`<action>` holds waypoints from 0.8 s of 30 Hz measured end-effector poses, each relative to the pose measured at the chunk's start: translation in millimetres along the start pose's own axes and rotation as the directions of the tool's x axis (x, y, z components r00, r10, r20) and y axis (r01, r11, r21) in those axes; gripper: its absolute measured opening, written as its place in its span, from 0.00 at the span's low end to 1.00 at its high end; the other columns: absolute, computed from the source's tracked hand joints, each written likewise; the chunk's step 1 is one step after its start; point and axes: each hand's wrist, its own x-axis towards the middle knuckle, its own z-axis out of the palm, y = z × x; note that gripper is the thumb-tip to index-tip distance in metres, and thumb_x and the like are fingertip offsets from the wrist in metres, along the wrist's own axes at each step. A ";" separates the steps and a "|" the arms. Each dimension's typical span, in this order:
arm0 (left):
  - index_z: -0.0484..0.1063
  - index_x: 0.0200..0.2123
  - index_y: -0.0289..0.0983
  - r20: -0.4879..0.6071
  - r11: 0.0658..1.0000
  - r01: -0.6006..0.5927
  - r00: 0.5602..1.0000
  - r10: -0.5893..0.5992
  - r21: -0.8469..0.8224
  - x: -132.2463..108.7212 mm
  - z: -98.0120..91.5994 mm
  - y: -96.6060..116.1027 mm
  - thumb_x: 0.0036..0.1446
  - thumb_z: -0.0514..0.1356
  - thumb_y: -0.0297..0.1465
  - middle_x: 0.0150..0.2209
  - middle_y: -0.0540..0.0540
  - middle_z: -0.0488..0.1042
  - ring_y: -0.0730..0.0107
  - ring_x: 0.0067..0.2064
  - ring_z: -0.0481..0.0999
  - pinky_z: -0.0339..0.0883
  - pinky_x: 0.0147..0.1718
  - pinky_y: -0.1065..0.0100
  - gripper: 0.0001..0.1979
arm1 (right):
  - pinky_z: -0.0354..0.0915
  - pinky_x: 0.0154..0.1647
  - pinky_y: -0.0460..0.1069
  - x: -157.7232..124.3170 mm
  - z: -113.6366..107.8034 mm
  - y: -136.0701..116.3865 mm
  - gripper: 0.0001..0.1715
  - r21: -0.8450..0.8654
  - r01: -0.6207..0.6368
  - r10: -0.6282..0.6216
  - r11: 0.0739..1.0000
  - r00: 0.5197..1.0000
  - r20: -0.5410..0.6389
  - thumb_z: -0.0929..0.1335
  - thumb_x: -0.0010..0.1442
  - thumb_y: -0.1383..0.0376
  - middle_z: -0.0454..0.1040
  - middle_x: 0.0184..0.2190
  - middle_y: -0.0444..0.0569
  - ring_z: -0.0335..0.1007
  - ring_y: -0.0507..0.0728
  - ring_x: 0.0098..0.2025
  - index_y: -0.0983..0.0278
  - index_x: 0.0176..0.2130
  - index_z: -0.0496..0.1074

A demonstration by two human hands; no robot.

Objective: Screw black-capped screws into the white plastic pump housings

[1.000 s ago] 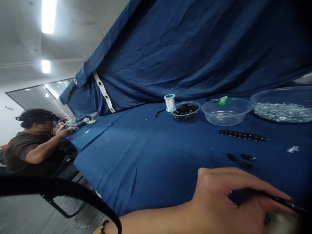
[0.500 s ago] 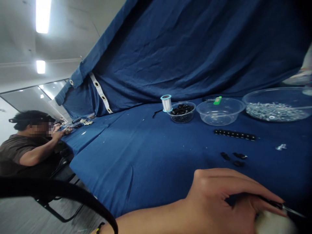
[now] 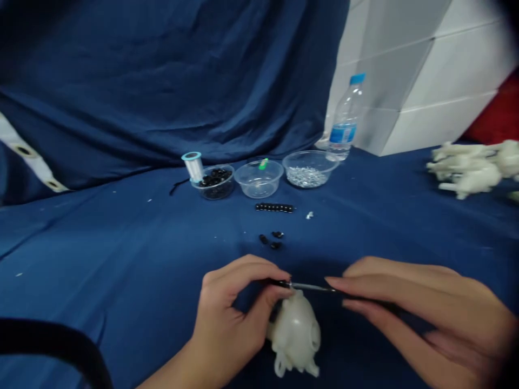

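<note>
My left hand (image 3: 239, 313) is closed, its thumb and forefinger pinching a small black piece (image 3: 279, 282). Below those fingertips a rounded off-white plastic part (image 3: 298, 335) with small loops is held against the same hand; the fingers behind it are hidden. From the right, my right hand (image 3: 417, 308) grips a slim tool with a metal shaft (image 3: 312, 287), whose far end meets the black piece. Its dark rear part lies mostly hidden between the fingers, so the exact kind is unclear. Several small black pieces (image 3: 275, 245) lie on the cloth just beyond my hands.
A white thread spool (image 3: 193, 167) stands beside a bowl of black pieces (image 3: 217, 183), a clear bowl (image 3: 259, 189) and a bowl of silvery bits (image 3: 307, 175). A row of black beads (image 3: 274, 207) lies in front. Behind stands a water bottle (image 3: 344, 121); off-white parts (image 3: 472, 167) lie right.
My view has swung to the right, away from the person seated at the left. My right hand has come into view, holding the metal-shafted tool at my left fingertips.
</note>
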 end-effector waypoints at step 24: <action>0.76 0.50 0.48 0.124 0.978 0.209 0.971 -0.205 -0.023 3.7 -0.8 -4.2 0.52 0.68 0.24 0.47 0.49 0.80 0.67 0.42 0.81 0.78 0.41 0.71 0.22 | 0.68 0.28 0.45 49.7 -37.7 -21.5 0.05 0.186 -0.405 0.361 0.895 0.904 0.228 0.70 0.59 0.64 0.79 0.30 0.46 0.74 0.53 0.29 0.61 0.35 0.78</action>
